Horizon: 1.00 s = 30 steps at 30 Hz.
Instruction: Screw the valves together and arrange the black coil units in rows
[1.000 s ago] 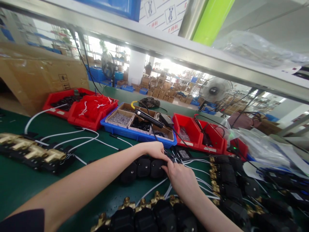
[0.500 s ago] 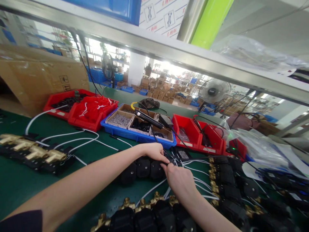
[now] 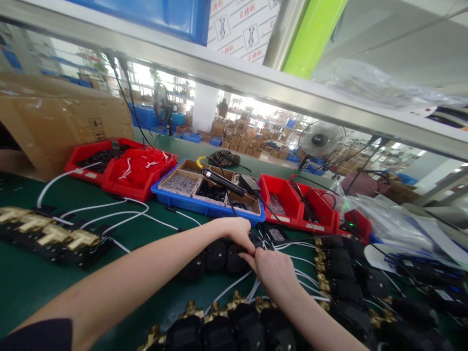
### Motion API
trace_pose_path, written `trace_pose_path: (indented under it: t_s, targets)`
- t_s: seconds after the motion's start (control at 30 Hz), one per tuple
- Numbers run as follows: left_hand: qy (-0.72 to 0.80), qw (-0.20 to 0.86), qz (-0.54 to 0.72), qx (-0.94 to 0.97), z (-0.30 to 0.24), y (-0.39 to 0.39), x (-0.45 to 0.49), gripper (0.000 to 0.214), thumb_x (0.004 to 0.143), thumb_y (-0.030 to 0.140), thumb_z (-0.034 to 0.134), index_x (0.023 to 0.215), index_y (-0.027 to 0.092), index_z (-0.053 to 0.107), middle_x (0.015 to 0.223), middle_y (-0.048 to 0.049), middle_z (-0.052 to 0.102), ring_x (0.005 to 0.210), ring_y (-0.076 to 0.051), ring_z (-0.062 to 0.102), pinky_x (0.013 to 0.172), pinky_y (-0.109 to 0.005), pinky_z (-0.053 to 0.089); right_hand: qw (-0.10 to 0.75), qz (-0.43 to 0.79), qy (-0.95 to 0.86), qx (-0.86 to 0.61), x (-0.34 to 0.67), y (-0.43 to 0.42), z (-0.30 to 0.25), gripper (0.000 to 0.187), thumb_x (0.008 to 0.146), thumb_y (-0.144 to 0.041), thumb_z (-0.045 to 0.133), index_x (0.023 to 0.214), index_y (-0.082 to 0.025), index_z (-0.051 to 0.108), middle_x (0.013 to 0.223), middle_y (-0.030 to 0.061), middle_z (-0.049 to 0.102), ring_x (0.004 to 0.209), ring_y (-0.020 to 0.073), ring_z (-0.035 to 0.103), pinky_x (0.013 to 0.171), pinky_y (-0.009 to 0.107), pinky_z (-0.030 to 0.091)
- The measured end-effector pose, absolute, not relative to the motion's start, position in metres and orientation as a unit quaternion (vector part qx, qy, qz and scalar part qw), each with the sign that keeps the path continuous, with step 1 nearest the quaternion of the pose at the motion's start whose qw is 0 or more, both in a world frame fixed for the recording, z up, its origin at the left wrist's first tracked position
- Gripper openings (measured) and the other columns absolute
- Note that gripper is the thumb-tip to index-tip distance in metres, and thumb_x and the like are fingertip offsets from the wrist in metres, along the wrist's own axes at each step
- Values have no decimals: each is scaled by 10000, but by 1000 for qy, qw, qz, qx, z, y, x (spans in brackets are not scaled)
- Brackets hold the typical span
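Note:
My left hand [image 3: 239, 233] is closed, its fingertips reaching down at a spot where black parts and white cables [image 3: 287, 245] come together. Right against it, my right hand [image 3: 275, 268] is closed too, with the thumb stretched to the left. Whatever the fingers of both hands grip is hidden behind them. Under and beside my left hand is a row of black housings [image 3: 216, 255]. In front of my right wrist stand several black valve actuators [image 3: 219, 331] with brass fittings [image 3: 236, 302].
Behind the hands, a blue tray [image 3: 208, 209] holds small parts, with a black screwdriver [image 3: 224, 181] across it. Red bins [image 3: 127, 187] stand left, more red bins [image 3: 280, 214] right. Brass valves [image 3: 54, 234] lie at left, further black units [image 3: 341, 273] at right. A metal shelf [image 3: 234, 73] crosses overhead.
The view has shifted slightly. My hands stay together at the same spot, with the right hand's fingers and thumb turned a little and the left hand bent slightly more over.

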<state>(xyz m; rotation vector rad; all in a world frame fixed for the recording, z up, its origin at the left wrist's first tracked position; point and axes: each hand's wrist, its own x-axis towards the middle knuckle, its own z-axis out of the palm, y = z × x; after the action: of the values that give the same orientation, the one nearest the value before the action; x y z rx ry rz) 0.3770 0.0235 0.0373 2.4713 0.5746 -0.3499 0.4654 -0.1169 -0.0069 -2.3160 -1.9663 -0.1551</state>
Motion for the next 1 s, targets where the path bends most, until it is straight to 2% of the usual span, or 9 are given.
trace_pose_path:
  t_s: [0.17,0.23,0.37,0.43,0.5,0.57,0.6,0.8,1.0]
  targets:
    - [215,307,-112,920,33,26,377,409,646,412,773,403,199,522,408,49,412,477,-142,423,523,-301,318,89,-26,-677,-730,470,-126,3,69,880,-172,687,922,-150,637,859,91,714,793,245,712,647,294,522]
    - [208,324,-105,917,32,30,375,456,640,428,791,374,196,503,388,49,388,475,-131,393,526,-302,295,120,-19,-691,-713,471,-129,4,103,856,-102,671,917,-167,621,910,71,695,844,226,692,703,295,534]
    - [209,397,-58,892,40,36,361,412,656,520,788,512,169,627,453,47,443,523,-121,412,537,-277,294,196,-18,-692,-695,473,-129,6,176,807,-48,659,933,-159,609,817,43,671,721,209,668,610,280,525]
    - [211,455,-26,865,48,32,350,491,750,652,655,690,165,688,461,63,399,493,-109,374,508,-262,275,255,-27,-681,-686,474,-127,13,241,844,-64,618,1070,-145,593,825,36,665,687,178,654,577,251,517]
    - [203,522,-12,828,54,23,341,691,848,775,360,837,164,683,431,83,306,417,-102,281,458,-256,228,316,-42,-671,-669,472,-124,23,225,914,-136,570,1137,-154,585,891,49,666,727,157,649,598,231,522]
    - [192,582,-11,791,57,13,335,850,852,814,106,883,163,652,406,91,265,364,-98,208,420,-250,180,362,-43,-682,-634,466,-119,35,159,947,-202,552,1080,-180,636,923,56,666,773,161,640,645,240,526]
    - [189,604,-9,774,57,9,333,883,833,833,57,869,166,635,402,87,285,349,-94,202,406,-244,166,374,-38,-693,-616,463,-116,39,139,942,-213,561,1035,-191,662,921,55,668,790,172,635,671,255,526]
    - [208,665,14,717,50,1,333,808,790,899,159,672,182,511,448,40,441,330,-74,317,363,-216,148,358,-11,-709,-607,441,-104,46,119,813,-95,601,845,-187,668,815,45,673,781,214,632,699,304,505]
    - [220,663,37,715,55,1,322,646,946,670,298,702,147,589,410,26,506,271,-54,269,357,-230,102,405,-18,-687,-603,443,-108,41,138,857,-126,533,880,-178,660,807,46,655,681,167,613,640,268,515]
